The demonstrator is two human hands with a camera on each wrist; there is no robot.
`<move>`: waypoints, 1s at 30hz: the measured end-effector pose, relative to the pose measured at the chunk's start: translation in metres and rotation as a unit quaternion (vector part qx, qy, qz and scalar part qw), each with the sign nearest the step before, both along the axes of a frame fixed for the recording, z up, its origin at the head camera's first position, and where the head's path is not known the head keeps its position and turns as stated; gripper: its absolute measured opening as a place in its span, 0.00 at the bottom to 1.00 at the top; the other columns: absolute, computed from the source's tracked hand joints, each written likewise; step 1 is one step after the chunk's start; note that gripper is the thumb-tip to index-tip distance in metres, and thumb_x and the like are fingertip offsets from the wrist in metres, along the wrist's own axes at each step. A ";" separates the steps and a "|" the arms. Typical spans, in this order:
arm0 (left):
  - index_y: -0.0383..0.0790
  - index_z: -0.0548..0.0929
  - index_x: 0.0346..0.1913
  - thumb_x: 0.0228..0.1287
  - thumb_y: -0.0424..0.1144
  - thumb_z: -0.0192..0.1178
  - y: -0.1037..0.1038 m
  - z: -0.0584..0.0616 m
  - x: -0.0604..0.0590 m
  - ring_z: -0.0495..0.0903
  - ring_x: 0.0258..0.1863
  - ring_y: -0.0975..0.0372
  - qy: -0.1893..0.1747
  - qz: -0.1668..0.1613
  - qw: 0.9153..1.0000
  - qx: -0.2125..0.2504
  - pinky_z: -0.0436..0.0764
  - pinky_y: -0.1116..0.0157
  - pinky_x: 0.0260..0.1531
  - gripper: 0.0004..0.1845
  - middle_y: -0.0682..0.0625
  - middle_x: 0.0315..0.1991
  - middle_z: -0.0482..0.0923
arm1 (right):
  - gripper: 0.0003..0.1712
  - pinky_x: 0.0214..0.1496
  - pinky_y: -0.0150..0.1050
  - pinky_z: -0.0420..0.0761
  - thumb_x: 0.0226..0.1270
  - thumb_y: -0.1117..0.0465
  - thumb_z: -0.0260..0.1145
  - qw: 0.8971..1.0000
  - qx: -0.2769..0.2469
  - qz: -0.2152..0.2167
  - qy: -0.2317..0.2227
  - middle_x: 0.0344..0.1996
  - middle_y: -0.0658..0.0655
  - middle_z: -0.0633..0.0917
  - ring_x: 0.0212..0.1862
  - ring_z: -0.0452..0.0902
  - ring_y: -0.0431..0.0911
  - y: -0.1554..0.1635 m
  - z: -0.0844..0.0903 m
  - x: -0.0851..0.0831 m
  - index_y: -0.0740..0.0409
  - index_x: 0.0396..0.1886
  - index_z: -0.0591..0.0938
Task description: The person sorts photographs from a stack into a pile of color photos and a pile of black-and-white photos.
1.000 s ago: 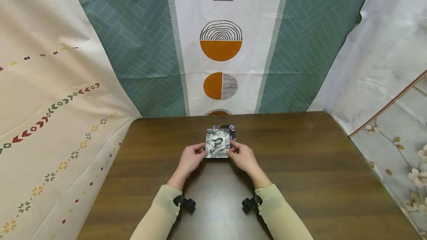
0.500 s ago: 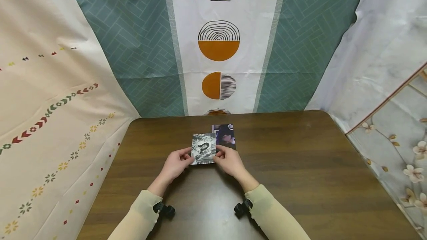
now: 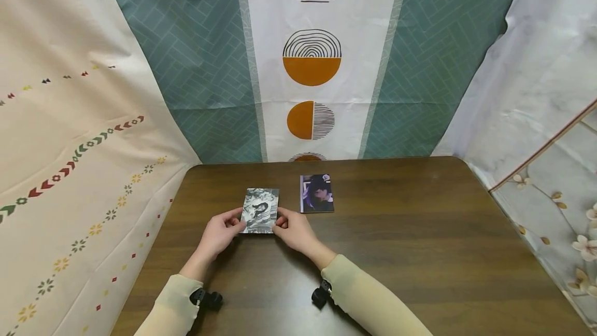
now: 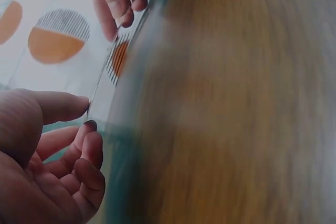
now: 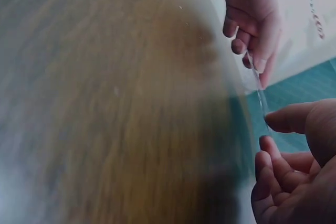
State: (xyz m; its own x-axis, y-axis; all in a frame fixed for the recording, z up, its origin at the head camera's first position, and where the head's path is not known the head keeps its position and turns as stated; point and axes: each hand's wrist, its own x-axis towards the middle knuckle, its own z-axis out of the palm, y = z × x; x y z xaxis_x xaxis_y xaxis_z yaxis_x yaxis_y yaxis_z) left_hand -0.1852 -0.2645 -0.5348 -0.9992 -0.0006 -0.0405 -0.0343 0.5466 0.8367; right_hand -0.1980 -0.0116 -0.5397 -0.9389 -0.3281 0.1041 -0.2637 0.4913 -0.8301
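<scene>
We've got a thin black-and-white picture card point(image 3: 259, 210) here, dark-haired figure in the middle, portrait way round, pinched at both side edges over the brown tabletop point(image 3: 420, 248).

A purple-toned picture card point(image 3: 318, 194) lies on a brown wood-grained bench point(image 3: 410, 242), just beyond the right hand point(image 3: 295, 229) and to its right; a pale sheen glosses the bench nearer the person than that hand.

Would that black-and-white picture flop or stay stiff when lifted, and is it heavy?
The black-and-white picture is probably fairly stiff: its edge looks straight between the left hand and right hand. It's likely light, being thin and pinched at its sides. Being flat, it seems unlikely to roll.
</scene>
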 end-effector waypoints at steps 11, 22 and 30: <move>0.31 0.83 0.68 0.71 0.37 0.70 -0.027 0.000 0.005 0.74 0.35 0.57 -0.006 0.021 1.000 -0.022 0.72 0.63 0.33 0.25 0.48 0.37 0.81 | 0.32 0.46 0.35 0.79 0.67 0.60 0.75 1.000 0.028 0.006 -0.010 0.38 0.46 0.88 0.39 0.80 0.36 -0.029 0.004 -0.005 0.62 0.70 0.82; 0.30 0.81 0.69 0.71 0.37 0.69 -0.032 -0.003 -0.004 0.73 0.35 0.57 -0.027 0.014 0.998 -0.061 0.71 0.59 0.37 0.26 0.49 0.33 0.78 | 0.32 0.47 0.37 0.81 0.67 0.56 0.75 0.997 0.069 -0.013 -0.022 0.35 0.42 0.88 0.37 0.80 0.36 -0.043 0.001 -0.013 0.60 0.69 0.83; 0.29 0.82 0.68 0.70 0.38 0.69 -0.027 -0.001 -0.008 0.72 0.29 0.59 -0.033 0.017 0.995 -0.090 0.69 0.60 0.34 0.27 0.50 0.29 0.77 | 0.28 0.45 0.40 0.81 0.69 0.54 0.72 0.993 0.108 -0.033 -0.020 0.33 0.39 0.86 0.39 0.81 0.39 -0.048 0.000 -0.018 0.55 0.67 0.86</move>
State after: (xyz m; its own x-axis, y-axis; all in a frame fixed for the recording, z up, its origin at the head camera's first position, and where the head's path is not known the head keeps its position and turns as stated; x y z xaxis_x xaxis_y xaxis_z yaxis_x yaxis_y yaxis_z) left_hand -0.1935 -0.2918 -0.5358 -0.9936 -0.0484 -0.1018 -0.1072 0.6852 0.7205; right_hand -0.2158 -0.0598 -0.5393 -0.9611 -0.2763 0.0011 -0.1945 0.6737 -0.7130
